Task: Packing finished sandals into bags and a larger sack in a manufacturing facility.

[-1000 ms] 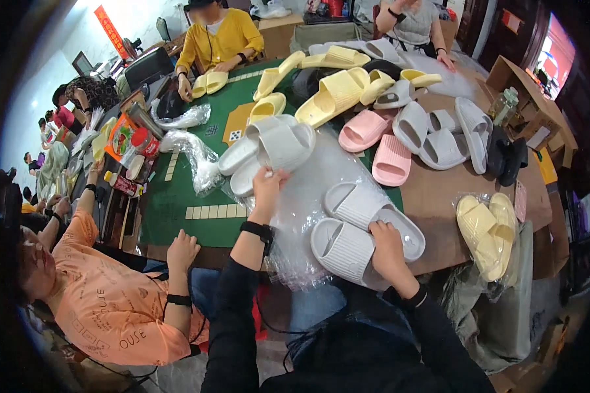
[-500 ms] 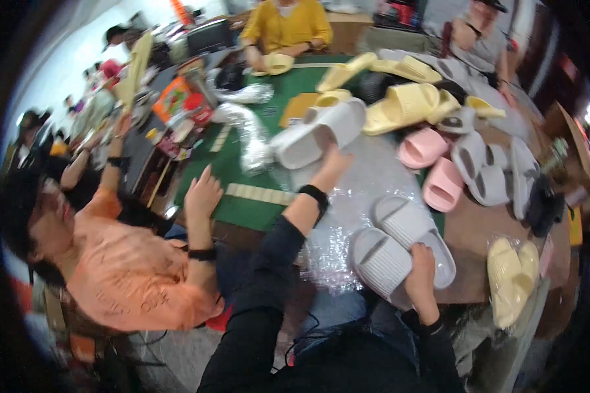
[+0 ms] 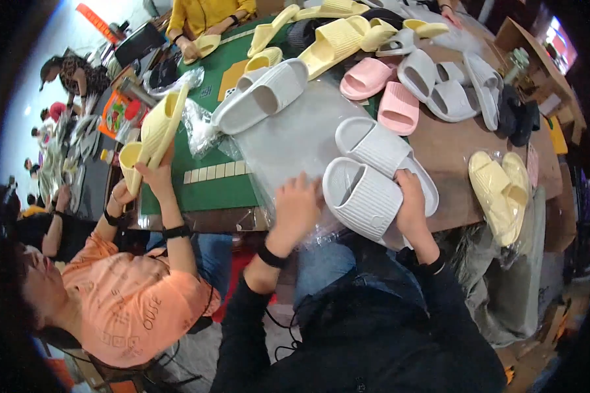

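The right hand [image 3: 410, 206] clasps the near edge of a pair of grey ribbed slippers [image 3: 373, 180], its grip curled around the sole of the nearer one, so the pair lies stacked and overlapping on the brown surface [image 3: 452, 154] close to the person's body. Just to the left of that pair, the left hand [image 3: 296, 208] rests with its grip spread flat on a clear plastic bag [image 3: 295, 134] that stretches away from the slippers toward the far side of the surface. The pair looks gathered and matched, yet no part of it can be seen inside the bag, so the bagging seems not yet done; whether the bag's mouth is open I cannot tell. Beyond the bag, farther from the grey pair, lies a white pair of slippers [image 3: 262, 98], and to the right of that two pink slippers [image 3: 380, 92] and more grey ones [image 3: 446, 85], all loose and unwrapped. To the right of the held pair, a yellow pair in plastic wrap [image 3: 501, 190] sits at the surface's edge, seemingly finished. To the left of it, a person in an orange shirt [image 3: 128, 304] lifts a yellow slipper [image 3: 157, 131] over a green mat [image 3: 213, 183].
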The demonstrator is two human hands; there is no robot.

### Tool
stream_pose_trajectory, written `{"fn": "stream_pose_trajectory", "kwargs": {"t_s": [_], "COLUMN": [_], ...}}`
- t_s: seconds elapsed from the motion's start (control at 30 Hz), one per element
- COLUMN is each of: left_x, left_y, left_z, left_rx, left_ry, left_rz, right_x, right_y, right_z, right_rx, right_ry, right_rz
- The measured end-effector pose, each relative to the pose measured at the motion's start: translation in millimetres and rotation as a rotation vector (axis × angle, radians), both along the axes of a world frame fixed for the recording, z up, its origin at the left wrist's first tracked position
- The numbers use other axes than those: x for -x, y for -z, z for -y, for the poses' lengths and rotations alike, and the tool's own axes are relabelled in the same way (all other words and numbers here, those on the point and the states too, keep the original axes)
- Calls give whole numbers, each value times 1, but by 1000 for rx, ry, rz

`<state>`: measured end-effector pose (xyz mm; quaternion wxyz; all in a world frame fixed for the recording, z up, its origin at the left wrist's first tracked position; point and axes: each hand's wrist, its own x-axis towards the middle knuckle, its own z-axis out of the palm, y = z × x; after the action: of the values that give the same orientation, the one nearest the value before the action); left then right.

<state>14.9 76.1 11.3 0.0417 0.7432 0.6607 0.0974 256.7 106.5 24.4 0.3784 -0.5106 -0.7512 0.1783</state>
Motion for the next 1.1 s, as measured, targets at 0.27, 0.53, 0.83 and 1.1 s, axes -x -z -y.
{"fn": "stream_pose_trajectory", "kwargs": {"t_s": [0.27, 0.53, 0.83, 1.1], "left_x": [-6, 12, -9, -21], "left_y": [40, 1, 4, -10], "left_z": [40, 12, 6, 33], "left_rx": [-287, -23, -244, -297], "left_ry": [73, -231, -206, -161], "left_rz": [139, 746, 566, 201], "right_x": [-40, -52, -47, -50], "right_y": [-58, -71, -77, -81], "right_z": [41, 69, 68, 77], "right_rx": [397, 420, 269, 421], "right_ry": [-442, -752, -501, -589], "right_rz": [-241, -17, 127, 4]}}
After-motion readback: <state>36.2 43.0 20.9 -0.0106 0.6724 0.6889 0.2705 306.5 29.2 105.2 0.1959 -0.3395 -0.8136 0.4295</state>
